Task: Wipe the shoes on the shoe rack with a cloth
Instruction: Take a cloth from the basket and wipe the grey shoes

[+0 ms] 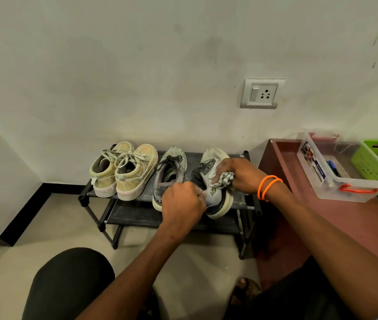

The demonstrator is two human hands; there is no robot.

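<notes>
A low black shoe rack (84, 195) stands against the wall with two pairs on its top shelf. The beige pair (123, 172) sits at the left. A grey shoe (172, 165) lies in the middle, and its mate, the right grey shoe (215, 197), is tilted with its sole facing right. My left hand (181, 202) grips the heel of that tilted shoe. My right hand (241, 174) holds a bunched grey-white cloth (223, 179) and presses it against the shoe's side near the opening.
A reddish-brown table (322, 218) stands right of the rack, carrying a clear plastic box (345, 190) and a green basket (377, 167). A wall socket (262, 93) is above. My knees are at the bottom, over beige floor (56, 222).
</notes>
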